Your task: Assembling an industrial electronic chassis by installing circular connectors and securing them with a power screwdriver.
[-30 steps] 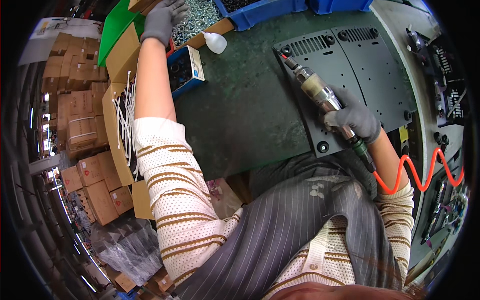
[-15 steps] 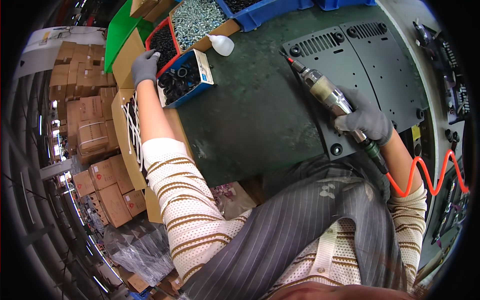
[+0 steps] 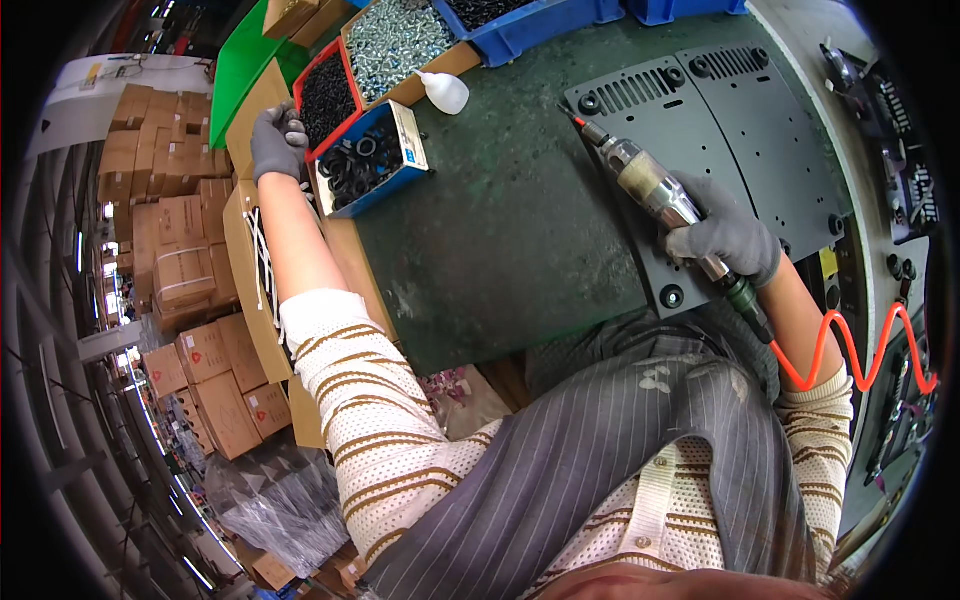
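My right hand [image 3: 728,238], in a grey glove, grips a pneumatic screwdriver [image 3: 645,186] whose red tip rests near the left edge of a black vented plastic panel [image 3: 730,130]. An orange coiled air hose [image 3: 850,350] trails from the tool's rear. My left hand [image 3: 276,138], also grey-gloved, is at the left edge of a red bin of small black screws [image 3: 325,92], fingers curled; what it holds is hidden. A blue bin of black rubber rings [image 3: 368,160] sits right beside it.
A cardboard tray of silver screws [image 3: 395,35], a white squeeze bottle [image 3: 442,92] and blue bins [image 3: 540,20] line the back of the green-topped bench [image 3: 500,230]. Stacked cardboard boxes [image 3: 180,240] stand on the floor at left. Black parts lie at the far right [image 3: 900,150].
My left hand has drawn back from the far bins toward me, to the red bin. The right hand and screwdriver kept their hold over the panel.
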The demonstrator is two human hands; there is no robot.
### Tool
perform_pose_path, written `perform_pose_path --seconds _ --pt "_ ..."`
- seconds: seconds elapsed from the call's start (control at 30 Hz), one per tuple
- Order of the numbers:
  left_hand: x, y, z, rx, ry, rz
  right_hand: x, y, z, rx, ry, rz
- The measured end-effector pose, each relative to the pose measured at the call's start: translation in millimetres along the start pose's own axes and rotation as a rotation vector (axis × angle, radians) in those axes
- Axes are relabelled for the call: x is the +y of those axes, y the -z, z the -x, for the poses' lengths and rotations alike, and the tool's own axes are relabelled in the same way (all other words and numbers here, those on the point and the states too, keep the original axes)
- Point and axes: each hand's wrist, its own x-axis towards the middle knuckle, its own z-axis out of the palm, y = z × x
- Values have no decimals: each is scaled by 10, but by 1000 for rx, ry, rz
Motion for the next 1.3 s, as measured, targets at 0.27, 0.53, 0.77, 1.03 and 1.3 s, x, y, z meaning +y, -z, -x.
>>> perform_pose_path --seconds 0.27,0.53,0.77,1.03,1.3 --pt "-328 -849 1077 -848 313 799 81 -7 67 38 73 -21" --pt "-1124 -1693 2421 -1043 557 806 -59 -98 744 7 59 85" --pt "-1542 -2023 3007 -1099 656 822 211 -83 1322 52 10 223" --pt "-1441 -2269 3278 -1048 558 565 473 -46 1608 107 60 146" --pt "-1216 -2397 3393 -989 220 55 642 23 1640 31 10 -56"
